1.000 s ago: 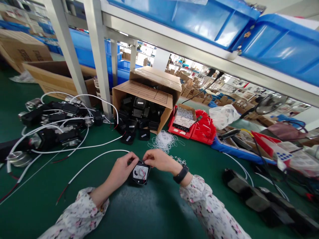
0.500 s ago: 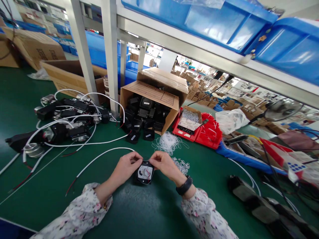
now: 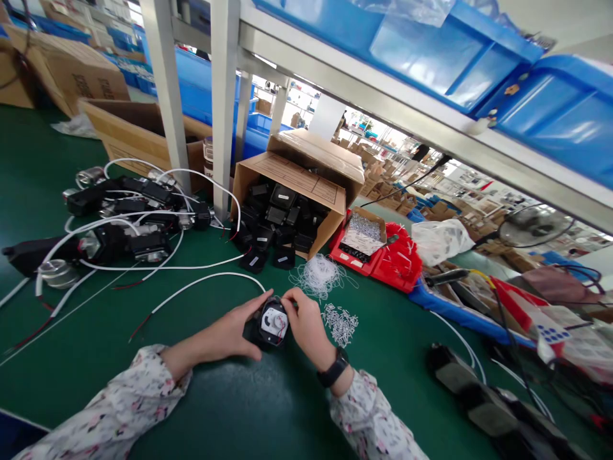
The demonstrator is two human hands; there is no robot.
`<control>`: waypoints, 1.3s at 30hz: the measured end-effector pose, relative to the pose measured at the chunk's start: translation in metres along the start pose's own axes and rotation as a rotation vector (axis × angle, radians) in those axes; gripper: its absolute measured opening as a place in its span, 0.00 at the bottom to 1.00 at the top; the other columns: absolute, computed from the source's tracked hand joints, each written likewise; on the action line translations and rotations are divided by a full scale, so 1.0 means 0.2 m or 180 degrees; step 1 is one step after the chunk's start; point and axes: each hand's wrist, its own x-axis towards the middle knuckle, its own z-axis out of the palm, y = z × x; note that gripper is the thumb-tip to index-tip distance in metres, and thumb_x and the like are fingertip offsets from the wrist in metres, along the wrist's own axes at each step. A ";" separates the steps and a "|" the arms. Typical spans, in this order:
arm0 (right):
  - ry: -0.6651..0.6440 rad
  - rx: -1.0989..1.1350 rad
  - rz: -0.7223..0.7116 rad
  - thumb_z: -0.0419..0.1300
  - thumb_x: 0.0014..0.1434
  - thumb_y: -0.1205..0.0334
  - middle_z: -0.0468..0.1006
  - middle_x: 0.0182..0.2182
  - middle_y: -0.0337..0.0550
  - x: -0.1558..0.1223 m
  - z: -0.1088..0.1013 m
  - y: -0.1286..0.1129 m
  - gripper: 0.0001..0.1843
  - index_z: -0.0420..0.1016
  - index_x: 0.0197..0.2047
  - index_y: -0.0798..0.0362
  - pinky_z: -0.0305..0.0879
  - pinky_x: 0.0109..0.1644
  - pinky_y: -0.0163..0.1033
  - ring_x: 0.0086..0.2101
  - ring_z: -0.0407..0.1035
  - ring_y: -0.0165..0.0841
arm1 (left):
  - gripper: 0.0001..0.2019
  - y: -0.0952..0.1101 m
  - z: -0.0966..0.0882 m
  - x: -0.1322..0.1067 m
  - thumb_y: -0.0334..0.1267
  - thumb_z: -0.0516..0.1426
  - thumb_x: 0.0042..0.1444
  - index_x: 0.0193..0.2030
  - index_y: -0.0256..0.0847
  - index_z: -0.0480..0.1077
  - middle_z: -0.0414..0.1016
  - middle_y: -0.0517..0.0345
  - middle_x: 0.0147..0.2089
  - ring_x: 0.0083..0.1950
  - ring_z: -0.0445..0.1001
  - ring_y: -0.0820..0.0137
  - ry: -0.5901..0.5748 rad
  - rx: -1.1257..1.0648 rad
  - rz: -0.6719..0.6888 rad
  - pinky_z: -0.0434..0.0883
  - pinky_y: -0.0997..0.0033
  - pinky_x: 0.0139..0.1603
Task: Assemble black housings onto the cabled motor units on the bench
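Note:
A small black housing [image 3: 265,338] sits on the green table with its open side up, showing a white round part [image 3: 275,322] and thin red wires inside. My left hand [image 3: 232,332] curves around the housing's left side, thumb low and fingertips at its upper edge. At the upper right rim, the fingers of my right hand [image 3: 306,326] are pinched together; what lies between them is hidden. A white cable [image 3: 205,276] runs from the housing's top out to the left, ending in bare red and dark wires.
Several black units with white cables [image 3: 129,217] lie at left. Behind stands a cardboard box [image 3: 299,179] of black housings. Right of it are red bins [image 3: 357,259], a tangle of white ties [image 3: 320,275] and small metal pieces [image 3: 340,324]. A metal shelf post [image 3: 223,108] rises behind.
My left hand has gone from a pinch at the housing's top to a wider hold on its left side. The housing has tilted slightly. My right hand remains at the upper right rim.

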 end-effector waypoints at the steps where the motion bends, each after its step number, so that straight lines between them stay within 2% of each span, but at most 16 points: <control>1: 0.0031 0.0063 -0.0037 0.53 0.59 0.70 0.72 0.28 0.39 0.01 -0.01 0.00 0.06 0.68 0.31 0.53 0.60 0.34 0.35 0.30 0.66 0.32 | 0.48 -0.01 0.00 0.00 0.27 0.66 0.35 0.64 0.47 0.51 0.55 0.52 0.66 0.64 0.56 0.60 0.0145 0.0238 0.0017 0.54 0.59 0.64; 3: 0.0080 0.0259 -0.0250 0.54 0.58 0.69 0.74 0.32 0.41 0.02 -0.05 -0.01 0.06 0.69 0.31 0.53 0.62 0.40 0.37 0.35 0.67 0.33 | 0.45 -0.03 0.01 0.00 0.27 0.65 0.37 0.63 0.47 0.53 0.56 0.53 0.65 0.64 0.56 0.60 0.0442 0.0553 0.0094 0.53 0.57 0.65; 5: -0.0025 0.0582 -0.0425 0.54 0.59 0.67 0.75 0.35 0.42 0.04 -0.09 -0.03 0.05 0.70 0.32 0.52 0.62 0.44 0.38 0.39 0.68 0.34 | 0.44 -0.04 0.02 0.01 0.28 0.65 0.37 0.63 0.47 0.55 0.59 0.52 0.64 0.62 0.60 0.59 0.0557 0.0586 0.0160 0.56 0.57 0.63; 8: -0.0427 0.0857 -0.0127 0.54 0.59 0.66 0.74 0.30 0.39 0.05 -0.13 -0.05 0.06 0.70 0.31 0.52 0.64 0.37 0.35 0.32 0.68 0.32 | 0.44 -0.04 0.02 0.01 0.29 0.66 0.35 0.61 0.46 0.56 0.63 0.52 0.61 0.58 0.65 0.58 0.0585 0.0461 0.0175 0.61 0.56 0.60; 12: -0.0591 0.0240 0.0248 0.56 0.55 0.69 0.72 0.24 0.36 0.10 -0.12 -0.07 0.06 0.71 0.28 0.53 0.59 0.30 0.33 0.26 0.65 0.29 | 0.44 -0.03 0.03 0.00 0.30 0.67 0.34 0.61 0.44 0.57 0.64 0.51 0.60 0.57 0.65 0.58 0.0645 0.0389 0.0166 0.62 0.57 0.59; 19: -0.0710 -0.0591 0.0223 0.59 0.51 0.72 0.71 0.25 0.37 0.17 -0.10 -0.08 0.07 0.72 0.24 0.54 0.57 0.31 0.34 0.27 0.64 0.29 | 0.46 -0.05 0.03 0.00 0.31 0.68 0.33 0.62 0.45 0.56 0.61 0.50 0.62 0.61 0.62 0.58 0.0693 0.0510 0.0206 0.59 0.58 0.61; 23: -0.0726 -0.0375 0.0416 0.58 0.52 0.71 0.72 0.22 0.37 0.17 -0.11 -0.08 0.06 0.72 0.25 0.54 0.58 0.30 0.33 0.25 0.65 0.29 | 0.49 -0.07 0.04 0.00 0.31 0.69 0.32 0.63 0.46 0.51 0.63 0.48 0.61 0.59 0.64 0.59 0.0731 0.0337 0.0233 0.61 0.58 0.59; 26: -0.0701 -0.0194 0.0462 0.57 0.54 0.70 0.73 0.22 0.37 0.16 -0.12 -0.07 0.06 0.72 0.26 0.55 0.59 0.28 0.32 0.25 0.65 0.29 | 0.44 -0.07 0.04 0.00 0.30 0.69 0.32 0.58 0.45 0.54 0.65 0.49 0.59 0.57 0.67 0.60 0.0762 0.0250 0.0314 0.62 0.60 0.57; 30: -0.0744 -0.0507 0.0398 0.59 0.53 0.70 0.75 0.26 0.39 0.15 -0.11 -0.05 0.05 0.75 0.28 0.54 0.61 0.32 0.34 0.28 0.68 0.31 | 0.37 -0.05 0.05 -0.01 0.31 0.68 0.33 0.51 0.45 0.58 0.67 0.53 0.58 0.53 0.70 0.62 0.0779 0.0292 0.0320 0.65 0.62 0.53; 34: -0.0891 -0.0524 0.0132 0.58 0.56 0.68 0.77 0.32 0.40 0.17 -0.10 -0.08 0.07 0.78 0.34 0.52 0.62 0.36 0.35 0.32 0.69 0.32 | 0.35 -0.04 0.05 -0.02 0.31 0.68 0.35 0.51 0.46 0.58 0.71 0.55 0.53 0.50 0.72 0.62 0.0780 0.0445 0.0221 0.67 0.63 0.51; 39: -0.1151 -0.0648 0.0027 0.58 0.56 0.68 0.78 0.29 0.38 0.22 -0.08 -0.13 0.07 0.77 0.31 0.50 0.61 0.33 0.34 0.29 0.69 0.31 | 0.36 -0.04 0.04 -0.02 0.34 0.68 0.35 0.52 0.46 0.58 0.72 0.55 0.50 0.49 0.72 0.61 0.0801 0.0646 0.0201 0.68 0.65 0.48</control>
